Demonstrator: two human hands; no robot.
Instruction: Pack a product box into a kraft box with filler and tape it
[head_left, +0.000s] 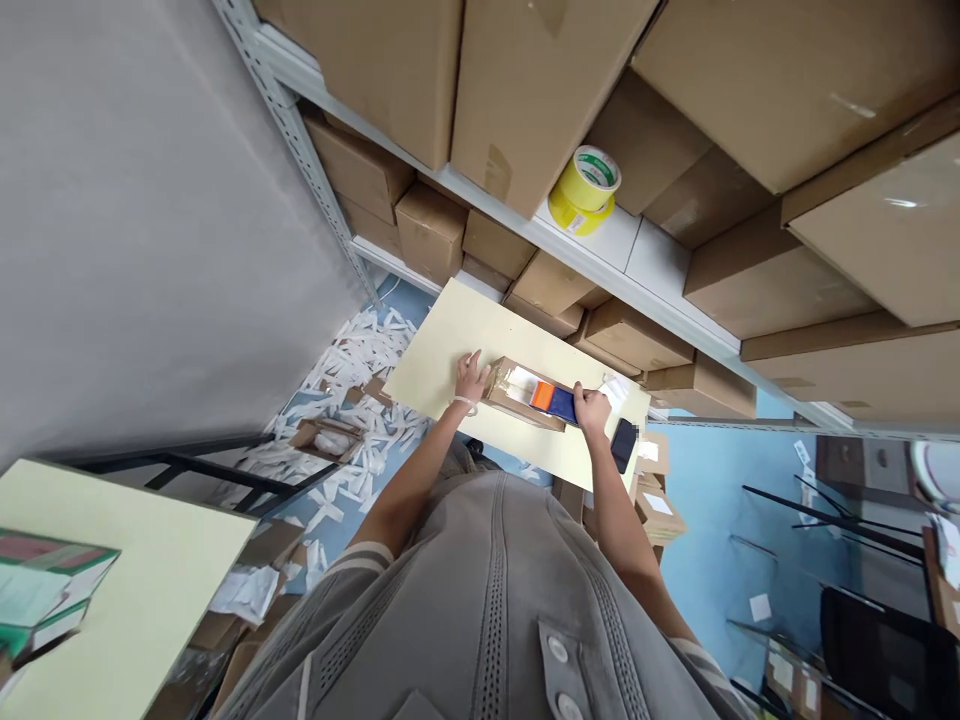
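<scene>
An open cardboard box [525, 398] lies on a pale yellow table [450, 340], with an orange packet [543, 396] and a dark blue packet [562, 405] inside beside white material. My left hand [471, 381] grips the box's left end with spread fingers. At its right end is my right hand [592, 411], curled over the edge next to the blue packet. A black phone [622, 445] lies on the table just below my right hand, and a white paper [615, 390] lies just above it.
Metal shelves [570, 230] loaded with cartons rise beyond the table, and a yellow tape roll [585, 188] stands on one. White scraps [352, 390] cover the blue floor. A second pale table [150, 590] at lower left holds a green-and-white box [45, 590].
</scene>
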